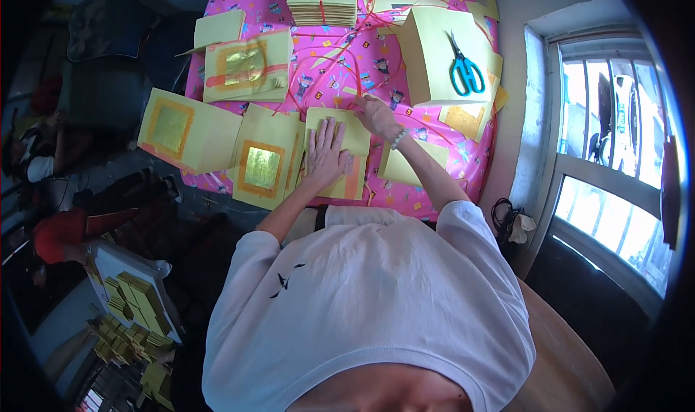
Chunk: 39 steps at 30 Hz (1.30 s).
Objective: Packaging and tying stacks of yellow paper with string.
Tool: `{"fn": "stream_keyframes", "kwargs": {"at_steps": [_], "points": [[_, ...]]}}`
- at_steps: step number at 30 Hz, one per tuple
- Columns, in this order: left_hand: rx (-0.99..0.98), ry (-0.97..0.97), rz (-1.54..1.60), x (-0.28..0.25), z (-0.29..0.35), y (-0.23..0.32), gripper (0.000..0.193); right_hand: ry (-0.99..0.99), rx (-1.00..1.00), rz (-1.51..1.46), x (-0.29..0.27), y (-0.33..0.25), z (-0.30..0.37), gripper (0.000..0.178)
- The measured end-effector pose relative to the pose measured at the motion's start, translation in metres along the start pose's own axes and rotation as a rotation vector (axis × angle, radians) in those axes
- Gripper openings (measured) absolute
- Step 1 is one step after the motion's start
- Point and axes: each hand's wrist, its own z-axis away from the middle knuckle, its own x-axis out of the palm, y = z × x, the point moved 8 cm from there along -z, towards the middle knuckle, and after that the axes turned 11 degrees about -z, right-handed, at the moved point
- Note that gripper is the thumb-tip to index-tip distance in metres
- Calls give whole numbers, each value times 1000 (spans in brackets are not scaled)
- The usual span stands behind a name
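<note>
My left hand [327,150] lies flat, fingers stretched, on a small stack of yellow paper sheets [356,138] at the table's near edge. My right hand [378,117] is at the upper right corner of that stack, its fingers pinched together on a strand of red string [355,70] that trails over the table; the fingertips are small in view. A bead bracelet is on the right wrist. To the left of the stack lie yellow sheets with a gold foil square [262,167] in an orange border. Another yellow sheet [413,163] lies beneath my right forearm.
Teal-handled scissors [466,76] rest on a thick yellow paper stack [426,57] at the right. A bundle tied with red string [323,1] stands at the back of the pink patterned table cover [394,65]. A person in red [61,235] is at the left, by a table of yellow paper bundles [137,303].
</note>
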Motion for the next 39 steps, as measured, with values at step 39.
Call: {"fn": "stream_keyframes", "kwargs": {"at_steps": [39], "points": [[-1, -54, 44, 16, -7, -4, 73, -164, -64, 88, 41, -24, -14, 36]]}}
